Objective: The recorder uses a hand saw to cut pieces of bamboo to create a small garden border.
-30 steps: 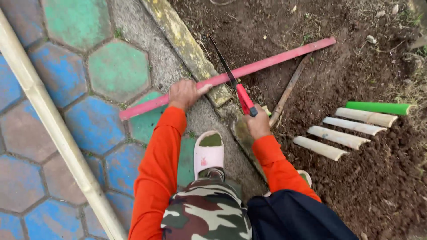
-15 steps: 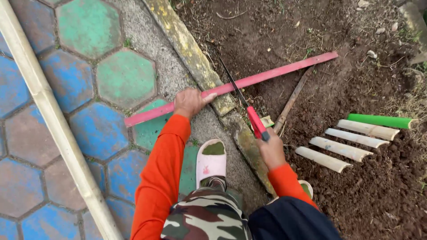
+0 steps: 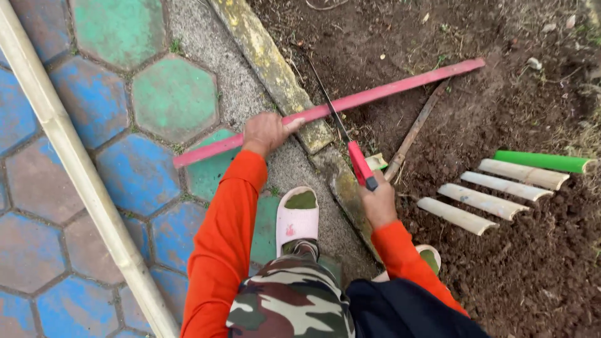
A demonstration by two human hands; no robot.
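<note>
Left hand [image 3: 266,133] presses the red strip [image 3: 350,103] onto the curb [image 3: 275,69]; right hand [image 3: 379,201] clamps the saw [image 3: 354,153], blade across it, strip uncut; five cut pieces [image 3: 494,188] lie on soil

Single view, worn on your head: it looked steeply down from close above, facing forward over your arms. Your left hand [image 3: 266,133] sat near centre, your right hand [image 3: 379,203] just right of it and lower.
</note>
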